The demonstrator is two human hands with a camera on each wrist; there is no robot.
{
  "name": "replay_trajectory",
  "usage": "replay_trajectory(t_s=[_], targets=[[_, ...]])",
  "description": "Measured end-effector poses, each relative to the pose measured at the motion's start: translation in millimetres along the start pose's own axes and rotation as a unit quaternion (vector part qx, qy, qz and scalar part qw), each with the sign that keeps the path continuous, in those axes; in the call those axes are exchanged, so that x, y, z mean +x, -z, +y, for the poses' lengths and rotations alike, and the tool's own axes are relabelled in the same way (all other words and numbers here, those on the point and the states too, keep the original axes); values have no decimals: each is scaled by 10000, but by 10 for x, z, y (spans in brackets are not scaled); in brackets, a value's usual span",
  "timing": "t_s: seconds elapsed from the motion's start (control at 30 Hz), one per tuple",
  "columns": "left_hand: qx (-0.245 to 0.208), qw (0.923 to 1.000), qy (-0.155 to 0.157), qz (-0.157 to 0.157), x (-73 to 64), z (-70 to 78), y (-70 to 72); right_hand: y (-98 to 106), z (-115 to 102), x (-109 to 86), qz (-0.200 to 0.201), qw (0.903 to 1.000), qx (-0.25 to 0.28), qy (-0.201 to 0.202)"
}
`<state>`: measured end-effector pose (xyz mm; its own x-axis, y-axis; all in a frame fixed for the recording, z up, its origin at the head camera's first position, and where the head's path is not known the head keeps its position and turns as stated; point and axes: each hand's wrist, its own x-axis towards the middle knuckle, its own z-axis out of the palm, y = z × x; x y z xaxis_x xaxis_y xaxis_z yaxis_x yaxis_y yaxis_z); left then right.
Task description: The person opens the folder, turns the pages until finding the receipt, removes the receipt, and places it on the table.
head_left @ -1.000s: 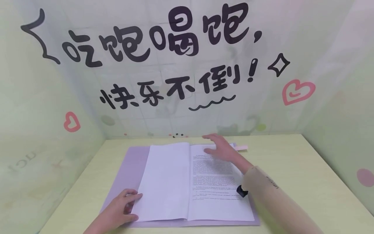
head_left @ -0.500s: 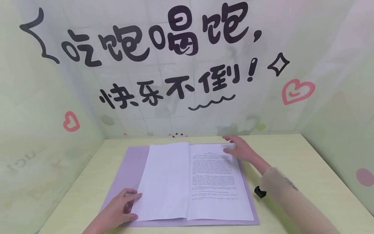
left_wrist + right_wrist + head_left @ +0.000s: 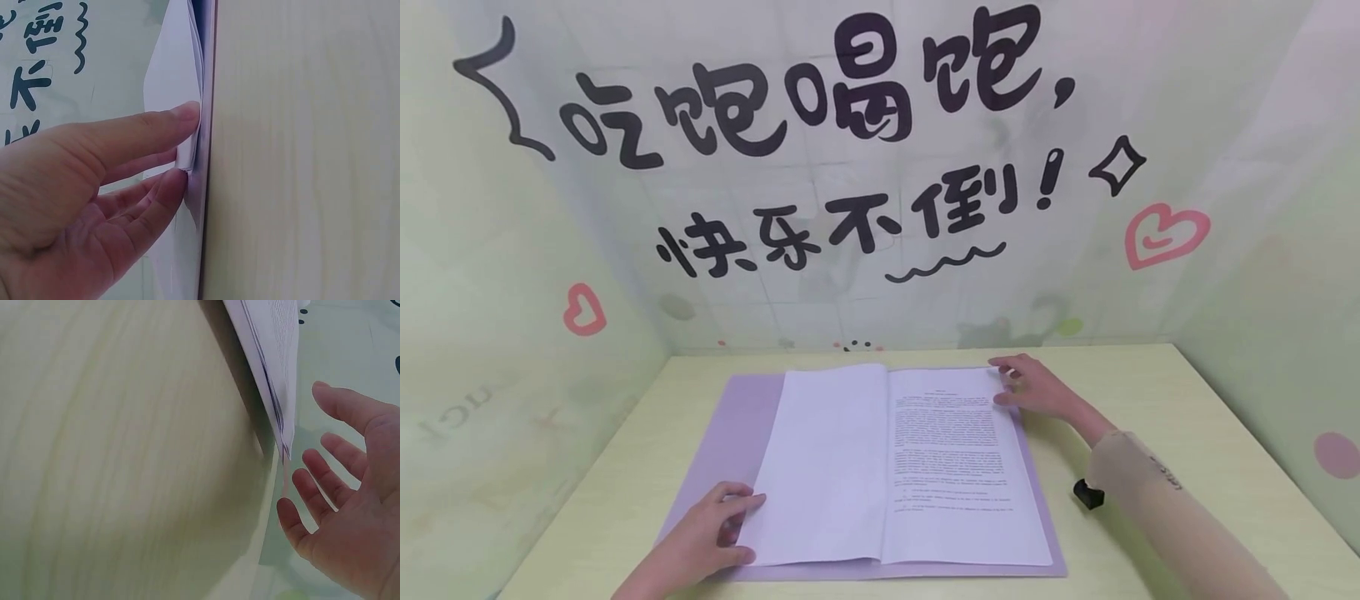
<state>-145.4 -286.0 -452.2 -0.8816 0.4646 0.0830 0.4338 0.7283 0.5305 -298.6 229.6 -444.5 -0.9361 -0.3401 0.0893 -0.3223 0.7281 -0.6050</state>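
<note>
A lilac folder lies open with white sheets in it, a blank left page and a printed right page. My left hand rests at the blank page's lower left edge, thumb and fingertips spread on the paper. The left wrist view shows that thumb against the layered sheets. At the printed page's top right corner is my right hand, its thumb and fingers spread apart. In the right wrist view its fingers are relaxed beside the sheets' corner, with nothing gripped.
A pale wooden table carries the folder. Behind it stands a light wall with large black lettering, and side panels flank it left and right. A small black object sits under my right sleeve.
My right hand has moved right and down across the printed page's top to its right corner, uncovering the upper text and covering the pink tab. My left hand has stayed in place.
</note>
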Motion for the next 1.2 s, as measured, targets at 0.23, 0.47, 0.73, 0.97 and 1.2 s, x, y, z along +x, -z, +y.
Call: replay_trajectory(t_s=[0.23, 0.47, 0.73, 0.97, 1.2], targets=[[-97, 10000, -21, 10, 4, -5, 6, -5, 72, -7, -187, 9997, -118, 62], [-129, 9999, -21, 56, 3, -14, 1, -37, 118, -7, -412, 9988, -256, 105], [-137, 9999, 14, 4, -4, -15, -1, -27, 107, -7, -535, 9975, -464, -58], [-152, 9999, 57, -22, 5, -15, 2, -35, 98, -8, -504, 9972, -524, -159], [-149, 9998, 121, -63, 3, 5, 13, -49, 74, -24, -481, 9977, -442, -152]])
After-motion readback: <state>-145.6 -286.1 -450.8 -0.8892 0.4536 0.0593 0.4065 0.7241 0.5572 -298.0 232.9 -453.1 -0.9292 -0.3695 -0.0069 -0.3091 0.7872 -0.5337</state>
